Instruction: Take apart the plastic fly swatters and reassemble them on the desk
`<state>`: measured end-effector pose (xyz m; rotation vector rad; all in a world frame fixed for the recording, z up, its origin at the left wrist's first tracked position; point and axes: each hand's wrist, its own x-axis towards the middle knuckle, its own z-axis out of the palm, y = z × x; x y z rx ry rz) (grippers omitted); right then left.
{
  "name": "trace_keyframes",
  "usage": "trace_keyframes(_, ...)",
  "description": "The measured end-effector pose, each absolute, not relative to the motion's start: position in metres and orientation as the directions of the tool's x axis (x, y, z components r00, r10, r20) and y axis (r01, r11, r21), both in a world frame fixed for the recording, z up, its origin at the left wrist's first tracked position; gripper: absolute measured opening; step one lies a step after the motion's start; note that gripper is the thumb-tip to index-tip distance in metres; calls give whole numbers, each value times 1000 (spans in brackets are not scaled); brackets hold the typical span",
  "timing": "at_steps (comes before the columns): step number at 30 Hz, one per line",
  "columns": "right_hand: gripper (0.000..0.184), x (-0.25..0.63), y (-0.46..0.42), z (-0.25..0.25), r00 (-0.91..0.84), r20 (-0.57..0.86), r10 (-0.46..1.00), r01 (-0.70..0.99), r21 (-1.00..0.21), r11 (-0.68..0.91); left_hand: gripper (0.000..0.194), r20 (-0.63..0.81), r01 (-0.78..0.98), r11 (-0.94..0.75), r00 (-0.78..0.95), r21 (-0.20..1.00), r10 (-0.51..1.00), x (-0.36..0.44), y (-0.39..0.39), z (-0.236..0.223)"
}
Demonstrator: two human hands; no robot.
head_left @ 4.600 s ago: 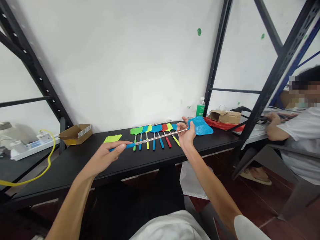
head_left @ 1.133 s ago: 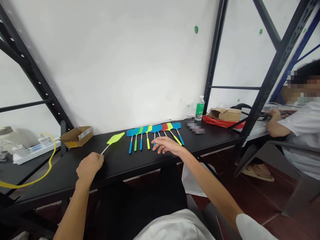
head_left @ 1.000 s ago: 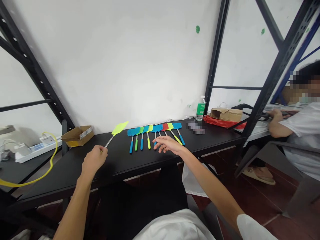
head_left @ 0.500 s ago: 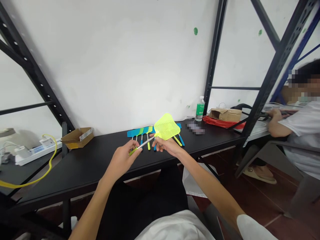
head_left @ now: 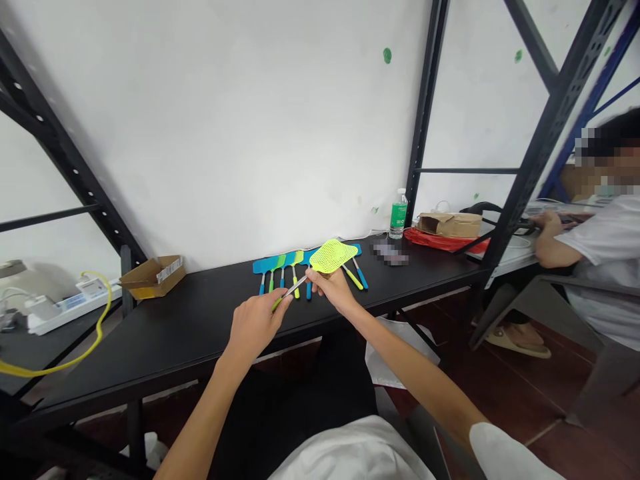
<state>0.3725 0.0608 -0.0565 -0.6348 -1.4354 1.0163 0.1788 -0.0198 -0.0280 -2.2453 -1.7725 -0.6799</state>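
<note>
A yellow-green fly swatter (head_left: 334, 256) with a perforated head and a thin metal shaft is held above the table. My left hand (head_left: 259, 323) is closed round its green grip. My right hand (head_left: 332, 288) pinches the shaft just below the head, its fingers partly hidden under it. Behind my hands lies a row of several fly swatters in blue, green and yellow-green, among them a blue swatter (head_left: 264, 267) at the left end. A yellow-green handle (head_left: 353, 277) and a blue handle (head_left: 361, 275) show right of my right hand.
On the black table (head_left: 210, 353) stand an open cardboard box (head_left: 150, 287) at left and a water bottle (head_left: 398, 215) at right. A brown carton (head_left: 453, 225) rests on red plastic (head_left: 425, 239). A power strip (head_left: 75, 310) is far left; a co-worker (head_left: 600, 247) sits at right.
The swatter's head has tipped flatter and sunk a little. My left hand has moved slightly right, and my right fingers have closed in on the shaft.
</note>
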Motion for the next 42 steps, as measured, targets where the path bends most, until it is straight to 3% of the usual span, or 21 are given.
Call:
trace_keyframes(5, 40, 373, 63, -58, -158, 494, 855, -197, -864, 463, 45, 438, 921, -324, 204, 217, 875, 184, -24, -24)
trace_keyframes(9, 41, 373, 62, -55, -165, 499, 851, -204, -861, 466, 50, 298, 723, -386, 256, 572, 920, 186, -27, -22)
trace_keyframes(11, 42, 373, 62, -53, -180, 493, 851, -220, -863, 454, 49, 197, 563, -337, 297, 755, 935, 187, -26, -22)
trace_keyframes(13, 42, 374, 61, -51, -192, 479, 857, -227, -871, 436, 48, 119, 438, -263, 330, 860, 937, 187, -25, -22)
trace_keyframes(22, 40, 380, 62, -42, -199, 510, 837, -298, -845, 444, 39, -30, 92, -14, 452, 996, 892, 188, -20, -27)
trace_keyframes(25, 43, 388, 68, -39, -151, 490, 858, -296, -851, 434, 40, -26, 91, -18, 464, 996, 885, 189, -21, -27)
trace_keyframes(28, 45, 406, 79, -36, -48, 469, 882, -293, -851, 436, 41, 15, 295, -163, 446, 941, 895, 187, -25, -21)
trace_keyframes(30, 45, 421, 87, -35, 25, 454, 891, -280, -852, 442, 42, 100, 482, -312, 415, 819, 904, 183, -30, -15)
trace_keyframes(32, 45, 434, 94, -35, 94, 435, 895, -271, -854, 444, 45, 209, 662, -418, 374, 622, 903, 180, -35, -9)
trace_keyframes(35, 44, 445, 99, -34, 143, 408, 902, -267, -862, 432, 50, 302, 819, -444, 348, 364, 888, 178, -40, -2)
trace_keyframes(42, 44, 433, 90, -33, 143, 338, 930, -405, -838, 366, 48, 326, 893, -374, 286, 250, 901, 167, -39, 4)
